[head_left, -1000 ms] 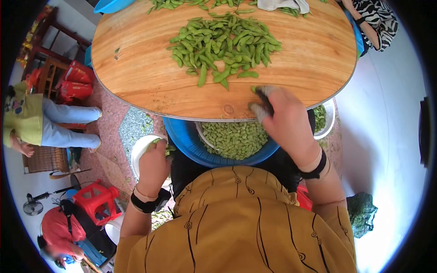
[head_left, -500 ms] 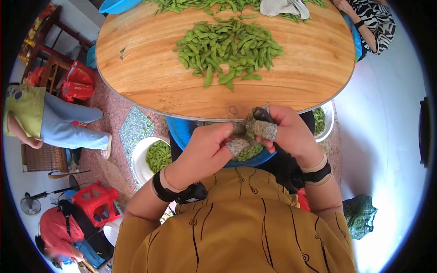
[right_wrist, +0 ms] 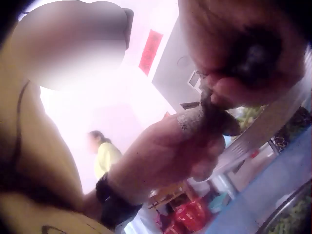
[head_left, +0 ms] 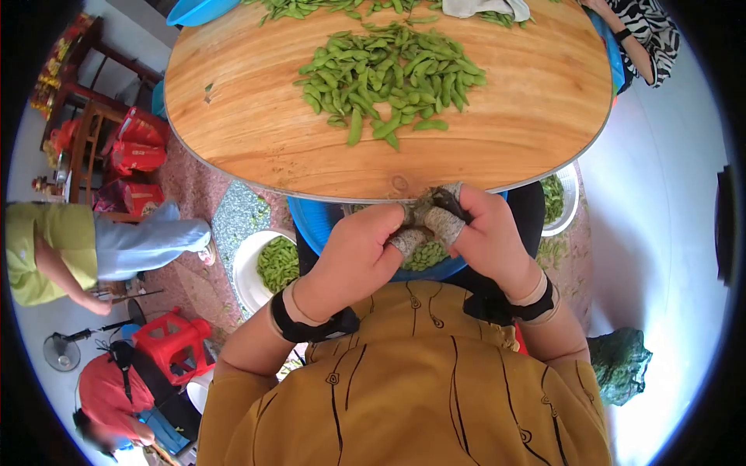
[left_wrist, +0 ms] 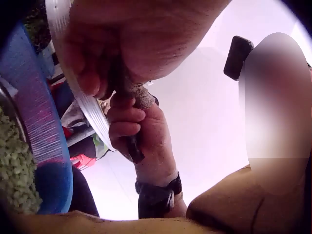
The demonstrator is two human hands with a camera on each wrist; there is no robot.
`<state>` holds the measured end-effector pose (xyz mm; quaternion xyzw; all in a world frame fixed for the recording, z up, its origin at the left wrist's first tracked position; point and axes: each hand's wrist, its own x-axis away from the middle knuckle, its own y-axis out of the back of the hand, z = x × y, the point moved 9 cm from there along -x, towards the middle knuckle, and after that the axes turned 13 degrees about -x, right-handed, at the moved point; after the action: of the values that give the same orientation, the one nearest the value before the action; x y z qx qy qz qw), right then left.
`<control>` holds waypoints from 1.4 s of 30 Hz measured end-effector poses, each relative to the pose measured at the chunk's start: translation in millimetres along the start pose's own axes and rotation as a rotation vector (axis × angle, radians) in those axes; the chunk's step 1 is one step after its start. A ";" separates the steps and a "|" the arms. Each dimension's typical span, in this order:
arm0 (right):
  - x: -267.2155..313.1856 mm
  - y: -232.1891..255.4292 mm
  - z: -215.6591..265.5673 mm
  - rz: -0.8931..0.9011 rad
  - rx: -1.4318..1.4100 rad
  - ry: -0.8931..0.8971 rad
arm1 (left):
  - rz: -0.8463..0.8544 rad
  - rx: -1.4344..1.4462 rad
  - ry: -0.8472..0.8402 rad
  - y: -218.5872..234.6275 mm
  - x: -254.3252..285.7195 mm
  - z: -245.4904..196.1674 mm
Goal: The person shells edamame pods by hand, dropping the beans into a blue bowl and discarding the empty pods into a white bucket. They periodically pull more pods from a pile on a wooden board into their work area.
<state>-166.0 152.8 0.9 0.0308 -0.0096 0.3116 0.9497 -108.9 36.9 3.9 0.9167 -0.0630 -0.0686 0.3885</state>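
Observation:
My left hand (head_left: 359,247) and right hand (head_left: 496,237) meet at the table's near edge, low over a blue basin (head_left: 309,224). Grey wrappings cover the thumbs and index fingertips of both. Between them the fingertips pinch a green soybean pod, almost wholly hidden by the fingers. Below the hands, pale green shelled beans (head_left: 426,256) fill a container inside the basin; these beans (left_wrist: 18,170) also show at the left of the left wrist view. A heap of unshelled soybean pods (head_left: 388,74) lies on the wooden table (head_left: 241,116) in front of me.
A white bucket (head_left: 242,272) of green pods stands at my left, a white basket (head_left: 573,206) with greens at my right. More pods and a pale cloth (head_left: 489,8) lie at the table's far side. Another person (head_left: 50,248) walks on the left, near a red stool (head_left: 167,342).
My right hand has come back from the table top with a pod, and my left has swung in from over the white bucket to meet it. The person on the left has walked nearer.

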 end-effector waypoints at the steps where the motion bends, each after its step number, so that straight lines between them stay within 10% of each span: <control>1: -0.7 0.7 -13.2 0.021 -0.130 -0.116 | 0.008 -0.001 -0.002 -2.1 -0.9 0.4; 13: 14.1 -5.3 -3.8 0.170 -0.434 -0.229 | 0.003 0.649 0.322 -5.9 -0.5 22.2; 28: 15.3 -15.5 -12.9 0.198 -0.547 -0.429 | 0.051 0.317 0.146 -7.6 -3.0 25.1; 31: 12.7 -18.3 -20.8 0.205 -0.615 -0.461 | -0.178 -0.177 -0.221 14.0 -2.6 -4.0; 34: 14.8 -23.2 -18.3 0.245 -0.751 -0.506 | -0.045 0.061 -0.029 7.4 -3.3 9.1; 36: 18.3 -27.9 -14.3 0.263 -0.848 -0.533 | 0.310 1.320 0.336 -32.6 6.6 21.3; 39: 16.4 -31.3 -21.2 0.253 -0.804 -0.471 | 0.237 1.097 0.325 -32.1 3.6 27.3; 41: 12.0 -9.0 18.4 0.022 0.227 0.530 | 0.160 0.880 0.312 -30.3 1.5 31.0; 42: 13.4 -7.9 18.3 0.022 0.227 0.530 | 0.120 0.772 0.304 -28.3 0.8 33.4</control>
<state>-150.5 153.2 19.3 0.0542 0.2736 0.3184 0.9060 -112.1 32.8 -39.5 0.9894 -0.0794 0.1190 0.0247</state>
